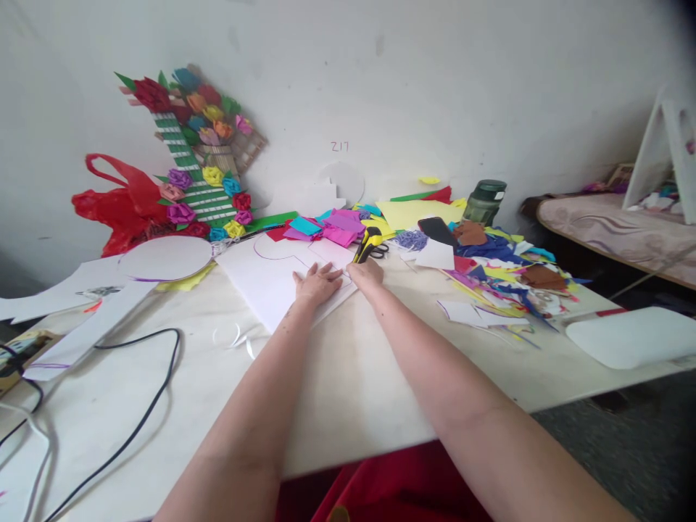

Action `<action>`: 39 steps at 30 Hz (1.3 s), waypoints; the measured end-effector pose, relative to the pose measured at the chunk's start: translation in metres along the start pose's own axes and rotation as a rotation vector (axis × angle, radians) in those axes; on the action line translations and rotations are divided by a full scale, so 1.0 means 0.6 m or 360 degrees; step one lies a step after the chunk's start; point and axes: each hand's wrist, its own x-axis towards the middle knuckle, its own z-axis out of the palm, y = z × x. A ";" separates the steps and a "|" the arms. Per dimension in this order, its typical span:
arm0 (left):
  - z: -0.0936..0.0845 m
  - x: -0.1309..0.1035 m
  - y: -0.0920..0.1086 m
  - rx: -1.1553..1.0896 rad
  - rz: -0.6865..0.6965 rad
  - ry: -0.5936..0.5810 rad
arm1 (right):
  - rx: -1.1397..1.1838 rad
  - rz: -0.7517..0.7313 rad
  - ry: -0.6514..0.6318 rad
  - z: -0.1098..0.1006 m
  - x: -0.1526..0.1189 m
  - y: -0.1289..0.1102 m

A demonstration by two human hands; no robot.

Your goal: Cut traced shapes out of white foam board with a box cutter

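A large white foam board or card sheet point(259, 286) with purple outlines lies on the table in front of me. My left hand point(319, 284) rests flat on it, fingers spread. Just to the right, my right hand point(365, 275) is closed at the sheet's right edge around a yellow and black utility knife point(368, 244), whose handle sticks up beyond my fist. The blade end is hidden by the hand. Black scissors handles point(379, 251) show just behind the knife. Thin white offcuts point(250, 349) lie near the sheet's left corner.
Coloured paper pieces point(344, 226) lie beyond the sheet. A scrap heap point(505, 268), a phone point(436, 230) and a green bottle point(483, 203) are at the right. Cut white shapes point(168, 257), a black cable point(163, 388) and paper-flower decorations point(206, 174) are at the left.
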 end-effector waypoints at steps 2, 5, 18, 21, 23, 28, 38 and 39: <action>0.000 0.000 0.001 0.0002 -0.0010 -0.0005 | 0.0008 -0.0023 -0.0056 0.001 0.010 0.005; 0.002 -0.001 0.008 -0.0011 -0.0059 0.0000 | 0.0040 -0.0019 -0.0113 0.005 0.028 0.012; 0.003 -0.004 0.050 -0.0037 -0.0314 0.0006 | -0.0027 -0.0035 -0.0197 -0.011 0.044 -0.004; 0.005 -0.003 0.054 -0.0060 -0.0341 0.0007 | -0.0136 -0.0082 -0.0201 -0.016 0.044 -0.012; 0.008 0.000 0.057 -0.0076 -0.0367 0.0010 | -0.0183 -0.0141 -0.0208 -0.015 0.049 -0.013; 0.021 0.013 0.077 -0.0134 -0.0551 0.0076 | -0.0087 -0.0255 -0.0309 -0.007 0.081 -0.003; 0.005 0.019 0.067 0.0061 -0.0374 0.0025 | 0.0122 -0.0382 -0.0299 -0.013 0.085 0.026; 0.003 0.017 0.060 0.0121 -0.0276 0.0057 | 0.0157 -0.0378 -0.0274 -0.012 0.082 0.029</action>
